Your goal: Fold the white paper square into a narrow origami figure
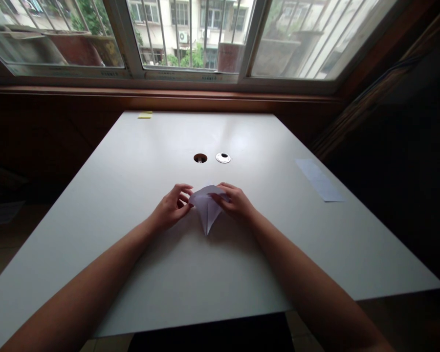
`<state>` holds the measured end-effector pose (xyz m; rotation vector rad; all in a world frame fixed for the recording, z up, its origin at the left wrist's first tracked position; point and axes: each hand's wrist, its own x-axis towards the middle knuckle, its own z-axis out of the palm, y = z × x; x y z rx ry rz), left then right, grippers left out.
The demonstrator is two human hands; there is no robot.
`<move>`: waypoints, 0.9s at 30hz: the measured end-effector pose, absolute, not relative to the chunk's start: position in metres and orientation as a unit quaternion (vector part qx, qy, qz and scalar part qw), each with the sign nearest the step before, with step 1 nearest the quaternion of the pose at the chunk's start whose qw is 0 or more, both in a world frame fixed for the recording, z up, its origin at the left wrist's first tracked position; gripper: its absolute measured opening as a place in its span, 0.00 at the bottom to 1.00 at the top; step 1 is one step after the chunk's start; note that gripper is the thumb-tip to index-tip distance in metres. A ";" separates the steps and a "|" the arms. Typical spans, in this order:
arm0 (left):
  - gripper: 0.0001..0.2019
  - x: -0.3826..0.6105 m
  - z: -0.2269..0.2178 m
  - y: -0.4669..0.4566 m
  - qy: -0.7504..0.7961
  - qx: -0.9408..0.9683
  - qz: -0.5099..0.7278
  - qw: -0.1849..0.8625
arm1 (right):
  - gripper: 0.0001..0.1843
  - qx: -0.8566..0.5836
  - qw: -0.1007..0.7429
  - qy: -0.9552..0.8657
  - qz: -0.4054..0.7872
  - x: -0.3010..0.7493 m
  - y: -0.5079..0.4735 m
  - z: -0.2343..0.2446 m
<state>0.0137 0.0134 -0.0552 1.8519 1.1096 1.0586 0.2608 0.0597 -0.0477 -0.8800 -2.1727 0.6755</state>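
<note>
A folded sheet of white paper (pixel 207 209) is between my two hands over the middle of the white table (pixel 139 283). Its lower end narrows to a point toward me, with a crease running down the centre, and its upper part is folded over as a flap. My right hand (pixel 236 201) pinches the paper's right side, thumb in front and fingers behind. At the left corner, my left hand (pixel 174 205) has its fingers curled, with the thumb and fingertips against the paper's edge.
Beyond the paper, the table has a round cable hole (pixel 200 158) and a loose round cover (pixel 223 158) beside it. A strip of paper (pixel 319 181) lies near the right edge. A yellow sticky note (pixel 145 115) is at the far left edge, below the window (pixel 190 76).
</note>
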 end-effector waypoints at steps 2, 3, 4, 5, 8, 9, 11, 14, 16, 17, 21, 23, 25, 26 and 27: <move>0.13 0.013 -0.053 0.015 0.424 0.747 0.383 0.340 | 0.18 -0.326 0.330 -0.835 0.295 0.263 0.060 -0.047; 0.11 0.013 -0.052 0.015 0.418 0.760 0.372 0.331 | 0.18 -0.320 0.322 -0.835 0.311 0.263 0.060 -0.046; 0.10 0.012 -0.052 0.017 0.414 0.772 0.361 0.320 | 0.19 -0.316 0.316 -0.834 0.325 0.264 0.060 -0.046; 0.09 0.011 -0.052 0.018 0.411 0.783 0.350 0.308 | 0.19 -0.314 0.311 -0.832 0.336 0.263 0.060 -0.045; 0.09 0.009 -0.057 0.022 0.410 0.811 0.318 0.270 | 0.21 -0.320 0.312 -0.819 0.360 0.261 0.057 -0.044; 0.09 0.008 -0.058 0.023 0.409 0.818 0.309 0.261 | 0.21 -0.325 0.314 -0.813 0.367 0.260 0.056 -0.044; 0.09 0.008 -0.060 0.025 0.404 0.827 0.297 0.254 | 0.22 -0.338 0.315 -0.803 0.377 0.258 0.054 -0.045; 0.09 0.009 -0.060 0.026 0.402 0.834 0.285 0.249 | 0.22 -0.357 0.318 -0.790 0.383 0.254 0.052 -0.045; 0.09 0.010 -0.058 0.027 0.405 0.835 0.280 0.247 | 0.22 -0.364 0.326 -0.782 0.388 0.252 0.051 -0.045; 0.09 0.011 -0.058 0.027 0.408 0.833 0.279 0.247 | 0.22 -0.367 0.331 -0.777 0.390 0.251 0.051 -0.045; 0.10 0.010 -0.056 0.029 0.403 0.828 0.278 0.275 | 0.21 -0.376 0.338 -0.769 0.392 0.250 0.049 -0.043; 0.10 0.007 -0.056 0.031 0.386 0.831 0.276 0.292 | 0.22 -0.376 0.333 -0.770 0.393 0.251 0.049 -0.042; 0.11 0.003 -0.056 0.033 0.366 0.835 0.269 0.310 | 0.22 -0.374 0.328 -0.774 0.392 0.251 0.049 -0.042; 0.12 0.001 -0.056 0.033 0.358 0.836 0.265 0.321 | 0.22 -0.373 0.325 -0.776 0.391 0.252 0.049 -0.043; 0.12 0.000 -0.055 0.034 0.354 0.836 0.260 0.328 | 0.22 -0.371 0.323 -0.778 0.390 0.252 0.049 -0.043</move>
